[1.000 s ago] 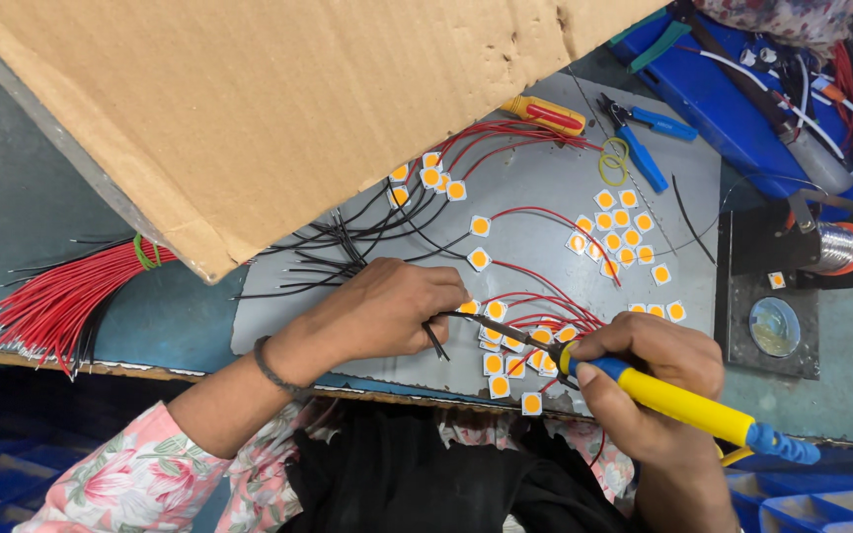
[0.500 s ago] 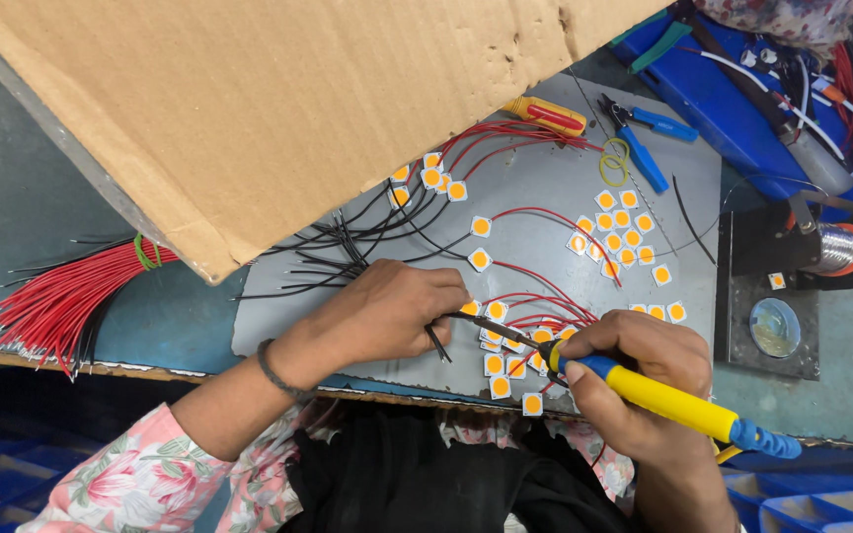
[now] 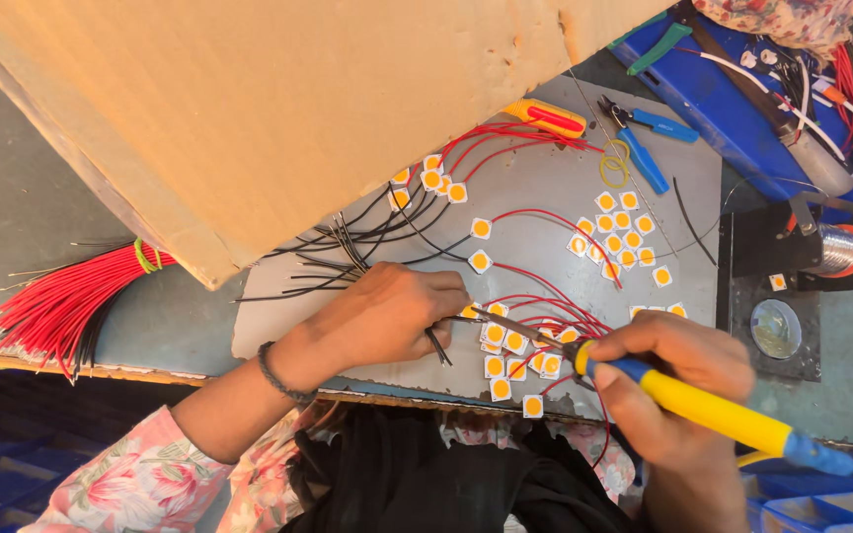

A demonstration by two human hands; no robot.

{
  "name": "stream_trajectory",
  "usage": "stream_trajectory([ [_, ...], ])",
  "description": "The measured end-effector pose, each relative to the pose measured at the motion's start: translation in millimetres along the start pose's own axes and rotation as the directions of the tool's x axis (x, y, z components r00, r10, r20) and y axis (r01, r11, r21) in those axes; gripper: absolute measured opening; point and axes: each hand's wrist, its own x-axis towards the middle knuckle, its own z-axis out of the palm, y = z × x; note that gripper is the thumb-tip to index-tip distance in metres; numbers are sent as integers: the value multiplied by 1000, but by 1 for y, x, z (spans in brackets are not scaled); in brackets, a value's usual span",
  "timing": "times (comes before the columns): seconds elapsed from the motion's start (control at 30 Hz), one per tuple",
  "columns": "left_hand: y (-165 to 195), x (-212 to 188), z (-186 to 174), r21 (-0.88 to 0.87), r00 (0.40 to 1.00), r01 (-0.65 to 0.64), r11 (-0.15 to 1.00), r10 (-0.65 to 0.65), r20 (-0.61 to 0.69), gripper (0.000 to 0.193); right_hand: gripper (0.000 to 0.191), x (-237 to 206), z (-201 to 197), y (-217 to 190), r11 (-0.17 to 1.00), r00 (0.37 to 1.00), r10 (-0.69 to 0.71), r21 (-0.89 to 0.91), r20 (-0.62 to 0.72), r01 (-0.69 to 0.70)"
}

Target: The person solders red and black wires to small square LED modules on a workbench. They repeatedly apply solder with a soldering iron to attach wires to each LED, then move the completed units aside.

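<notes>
My left hand [image 3: 387,316] rests on a grey work board [image 3: 545,188], its fingers pinched on a thin black wire [image 3: 436,345] beside a small square chip with a yellow centre [image 3: 469,312]. My right hand [image 3: 673,375] grips a soldering iron with a yellow and blue handle [image 3: 723,415]; its metal tip [image 3: 505,321] points left at that chip, close to my left fingertips. Several more yellow-centred chips [image 3: 515,355] with red wires lie just below the tip.
A large cardboard sheet [image 3: 278,109] covers the upper left. A bundle of red wires [image 3: 61,301] lies at left. Loose black wires [image 3: 348,247], more chips [image 3: 619,232], blue-handled pliers [image 3: 644,148], a solder spool [image 3: 836,252] and a round tin [image 3: 775,328] sit around the board.
The right hand and the iron have shifted slightly left, bringing the tip closer to the left fingertips. The left hand has stayed in place.
</notes>
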Motion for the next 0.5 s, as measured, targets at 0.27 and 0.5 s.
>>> stream_trajectory([
  [0.27,-1,1,0,-4,999,-20,1000,20,-27,19,14,-2,1,4,1000,999,13,1,33,-13],
  [0.5,-2,2,2,5,999,-18,1000,18,-41,16,10,0,7,4,999,997,36,-20,72,-34],
])
